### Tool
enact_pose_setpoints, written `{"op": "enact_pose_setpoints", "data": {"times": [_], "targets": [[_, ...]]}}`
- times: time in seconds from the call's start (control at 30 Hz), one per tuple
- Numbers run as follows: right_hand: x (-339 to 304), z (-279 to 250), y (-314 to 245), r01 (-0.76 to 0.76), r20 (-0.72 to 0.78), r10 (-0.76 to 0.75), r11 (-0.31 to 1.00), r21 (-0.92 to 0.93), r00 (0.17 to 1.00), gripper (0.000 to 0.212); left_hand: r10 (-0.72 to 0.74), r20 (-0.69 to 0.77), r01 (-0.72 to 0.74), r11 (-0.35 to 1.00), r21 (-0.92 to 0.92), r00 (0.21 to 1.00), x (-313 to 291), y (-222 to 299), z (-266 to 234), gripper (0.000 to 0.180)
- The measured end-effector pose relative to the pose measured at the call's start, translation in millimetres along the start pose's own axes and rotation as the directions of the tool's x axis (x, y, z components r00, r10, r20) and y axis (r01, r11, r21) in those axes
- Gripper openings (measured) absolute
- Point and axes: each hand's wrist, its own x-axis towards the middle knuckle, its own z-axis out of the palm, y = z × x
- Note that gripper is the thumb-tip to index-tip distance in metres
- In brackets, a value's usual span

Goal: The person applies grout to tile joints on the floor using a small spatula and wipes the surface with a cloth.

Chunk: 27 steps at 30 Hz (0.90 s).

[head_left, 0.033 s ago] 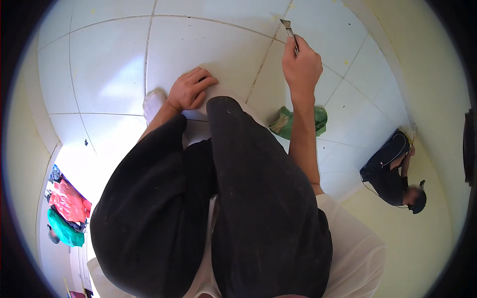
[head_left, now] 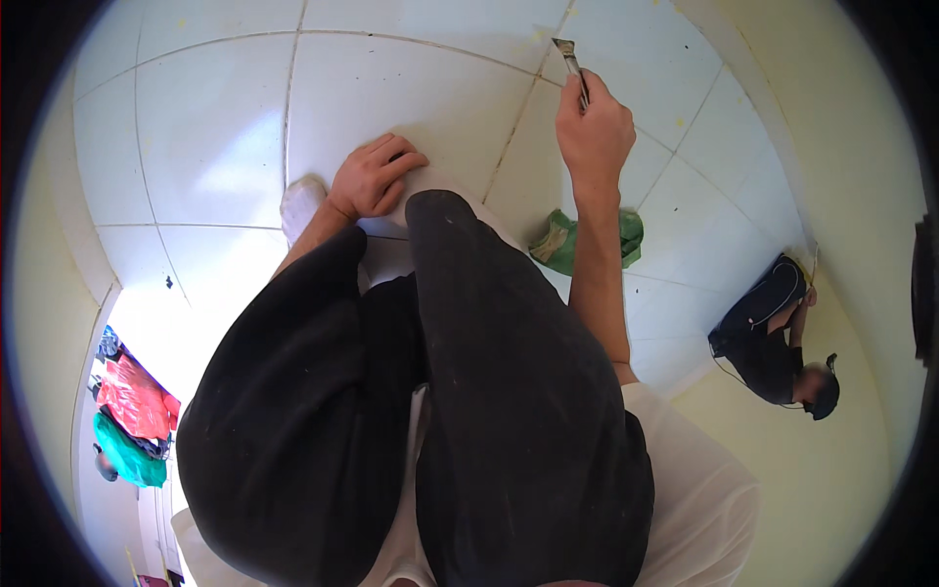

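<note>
My right hand is closed round the handle of a small scraper. The scraper's short flared blade points up and left, close to a joint between floor tiles. My left hand rests by my foot on the white tiled floor, fingers loosely bent and slightly apart, with nothing seen in it. Partly behind my right forearm lies a crumpled green bag or cloth. Its exact kind cannot be told.
Beside my left wrist shows a white shoe. A person in dark clothes and a cap is by the right wall. At far left, red and green garments appear beyond a bright opening. Dark specks and yellow spots dot the tiles.
</note>
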Motion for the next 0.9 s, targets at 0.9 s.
{"op": "enact_pose_setpoints", "data": {"times": [0.9], "targets": [[0, 22, 39, -0.031, 0.032, 0.027, 0.994, 0.104, 0.999, 0.026, -0.008, 0.002, 0.008, 1.0, -0.008, 1.0, 2, -2, 4, 0.042]]}}
